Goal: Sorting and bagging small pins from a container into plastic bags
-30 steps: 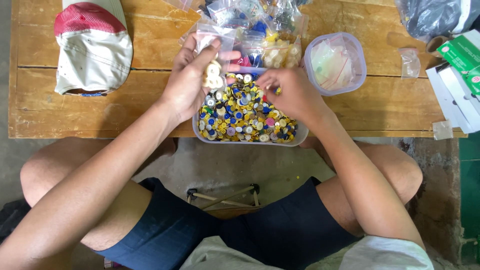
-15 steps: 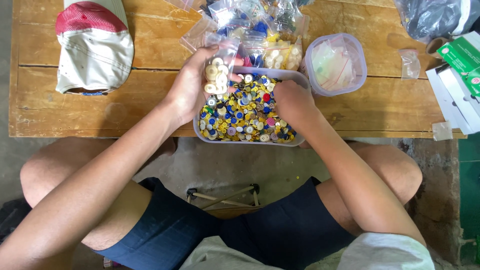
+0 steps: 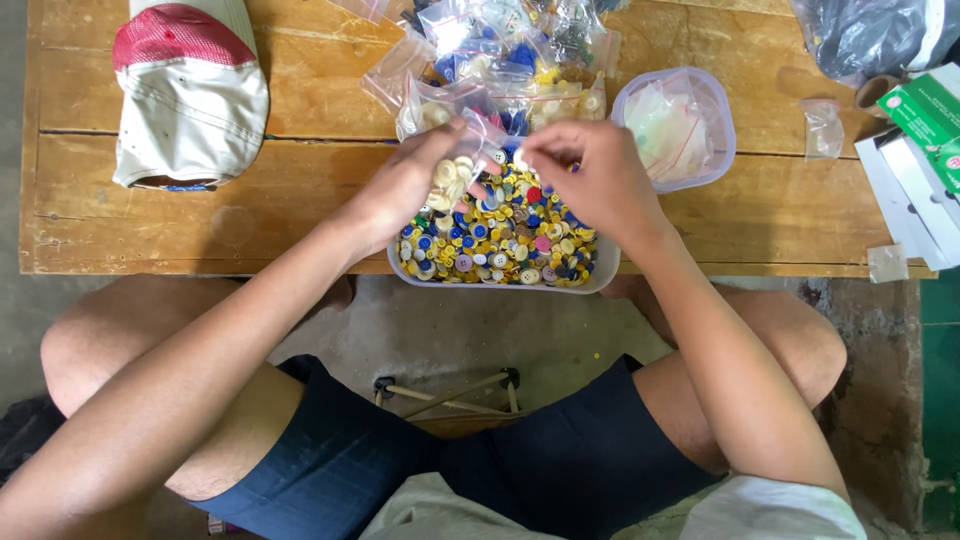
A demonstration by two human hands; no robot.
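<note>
Left hand [image 3: 405, 190] holds a small clear bag [image 3: 462, 170] w/ pale cream buttons inside, grip pressed on the bag from the side; the bag is above the far edge of the tray [image 3: 500, 282], just over the button heap; right hand [image 3: 590, 175] is near the bag mouth, thumb and forefinger pinched together at the bag's top edge, cannot tell if a button is between them.

Tray: clear plastic, rectangular w/ rounded corners, at the near edge of the wood worktop [image 3: 300, 190]; full of round buttons [image 3: 505, 240], mostly yellow and blue, some white, pink, red; glossy small discs.

Behind the tray, a pile of small clear bags [image 3: 500, 50] w/ sorted buttons, blue, yellow, cream; crinkly and shiny. To the right of it a round clear tub [image 3: 700, 172], soft lilac tint, w/ empty clear bags w/ red strip inside. Far right: green and white cardboard box [image 3: 925, 110], flat white cartons [image 3: 915, 200] below it, dark plastic bag [image 3: 865, 35] at the top corner; two loose small clear bags on the wood nearby.

Left: a cap [image 3: 190, 95], beige cloth w/ red top, worn looking.

Worktop is rough planks, w/ cracks along the grain.
</note>
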